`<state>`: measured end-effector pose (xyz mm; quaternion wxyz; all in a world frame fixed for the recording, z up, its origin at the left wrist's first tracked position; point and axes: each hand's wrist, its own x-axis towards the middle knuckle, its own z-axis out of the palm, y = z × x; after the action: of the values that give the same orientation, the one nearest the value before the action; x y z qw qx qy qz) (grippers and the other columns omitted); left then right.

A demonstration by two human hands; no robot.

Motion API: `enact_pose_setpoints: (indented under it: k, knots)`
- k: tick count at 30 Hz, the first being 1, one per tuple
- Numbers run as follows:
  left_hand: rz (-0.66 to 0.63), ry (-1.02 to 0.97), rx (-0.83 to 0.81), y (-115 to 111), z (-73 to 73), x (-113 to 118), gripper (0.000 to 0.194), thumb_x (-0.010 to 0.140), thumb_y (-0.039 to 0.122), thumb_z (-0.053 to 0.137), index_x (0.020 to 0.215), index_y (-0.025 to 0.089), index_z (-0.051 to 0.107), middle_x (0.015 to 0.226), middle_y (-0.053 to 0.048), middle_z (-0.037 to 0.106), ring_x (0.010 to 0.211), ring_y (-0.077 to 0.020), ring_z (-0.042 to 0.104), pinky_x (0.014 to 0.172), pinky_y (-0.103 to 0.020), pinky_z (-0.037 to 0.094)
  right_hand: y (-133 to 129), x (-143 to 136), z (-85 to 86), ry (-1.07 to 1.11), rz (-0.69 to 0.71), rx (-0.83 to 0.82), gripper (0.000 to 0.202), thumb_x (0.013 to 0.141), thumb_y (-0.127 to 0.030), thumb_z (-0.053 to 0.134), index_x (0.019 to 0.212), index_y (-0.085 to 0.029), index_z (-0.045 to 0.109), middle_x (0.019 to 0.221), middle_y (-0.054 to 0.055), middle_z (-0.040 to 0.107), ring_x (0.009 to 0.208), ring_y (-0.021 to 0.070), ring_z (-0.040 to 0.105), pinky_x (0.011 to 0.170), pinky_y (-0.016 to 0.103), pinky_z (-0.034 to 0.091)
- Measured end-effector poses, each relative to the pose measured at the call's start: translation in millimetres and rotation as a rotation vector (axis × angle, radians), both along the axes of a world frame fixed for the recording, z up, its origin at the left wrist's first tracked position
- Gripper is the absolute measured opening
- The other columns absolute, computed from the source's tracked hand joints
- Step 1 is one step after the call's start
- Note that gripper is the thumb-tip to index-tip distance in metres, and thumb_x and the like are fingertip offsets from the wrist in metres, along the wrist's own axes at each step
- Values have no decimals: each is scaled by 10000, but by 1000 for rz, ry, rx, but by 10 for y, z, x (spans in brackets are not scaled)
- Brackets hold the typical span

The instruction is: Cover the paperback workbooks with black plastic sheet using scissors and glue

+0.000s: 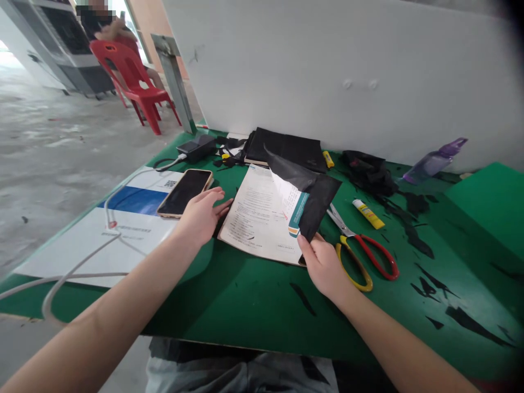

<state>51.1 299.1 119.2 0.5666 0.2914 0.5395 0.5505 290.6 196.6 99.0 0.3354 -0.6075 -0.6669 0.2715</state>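
A printed booklet lies on the green table in front of me, its page facing up. Black sheet material folds over its right side, together with a white and teal cover corner. My right hand pinches that black cover at the lower right corner, thumb on top. At the booklet's left edge my left hand rests with fingers stretched out, next to a phone. Scissors with one red and one yellow handle lie just right of the booklet.
Behind the booklet are black-covered books and a black adapter. A glue tube, black scraps and a purple bottle are on the right. A white cable crosses the left side. A person sits on a red chair.
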Motion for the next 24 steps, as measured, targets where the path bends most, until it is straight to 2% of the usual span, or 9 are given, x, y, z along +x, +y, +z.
enact_pose_setpoints:
  k: [3, 8, 14, 19, 24]
  knots:
    - [-14, -13, -21, 78, -13, 7, 182, 779, 150, 605, 953, 186, 563, 1135, -69, 617, 966, -193, 683, 792, -300, 547, -9, -3, 5, -5, -9, -4, 425, 962, -476, 331, 661, -215, 479, 916, 108, 619, 970, 248, 579, 833, 372, 414]
    - [-161, 83, -96, 216, -62, 20, 271, 701, 195, 747, 946, 182, 631, 845, -52, 694, 865, -198, 690, 713, -294, 553, -20, -4, 15, -15, -7, 23, 427, 964, -467, 321, 619, -227, 401, 866, 100, 616, 899, 239, 584, 801, 367, 415]
    - [-370, 240, -96, 241, -64, 36, 346, 610, 273, 824, 920, 164, 718, 876, -113, 745, 779, -274, 712, 710, -389, 578, 2, 12, 4, -14, 30, 41, 415, 970, -442, 321, 652, -216, 462, 871, 96, 619, 960, 246, 584, 847, 367, 418]
    - [-348, 381, -16, 154, 53, -46, 434, 609, 300, 824, 1021, 212, 720, 941, -60, 751, 829, -251, 715, 794, -373, 568, -36, -24, -1, 49, 28, 11, 430, 971, -453, 321, 659, -207, 487, 878, 99, 623, 906, 232, 592, 816, 355, 438]
    - [-305, 454, 24, 10, 222, -241, 371, 722, 291, 756, 1081, 220, 704, 939, -53, 752, 758, -221, 713, 729, -358, 567, -130, -93, 28, 132, 61, 44, 358, 968, -415, 360, 847, -185, 605, 967, 102, 661, 1013, 247, 589, 897, 365, 438]
